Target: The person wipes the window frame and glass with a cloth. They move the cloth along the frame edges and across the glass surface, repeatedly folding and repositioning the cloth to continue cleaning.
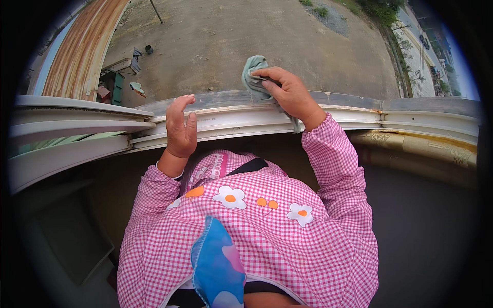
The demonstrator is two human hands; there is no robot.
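Note:
A crumpled grey-green cloth [254, 79] is pinched between the thumb and fingers of my right hand [289, 90], over the outer part of a window sill. One end of the cloth hangs down across the white window frame track [238, 123]. My left hand [181, 127] holds nothing and is raised at the frame's left part, its thumb apart from the fingers. Whether its edge touches the frame cannot be told. Beyond both hands runs the weathered grey outer ledge [219, 98].
White sliding window sashes [77, 127] stand at the left. Outside, far below, lies a bare dirt yard [215, 38], with a rusty corrugated metal roof [83, 46] and a green metal container [116, 86]. Patterned covering [423, 146] lines the inner wall at the right.

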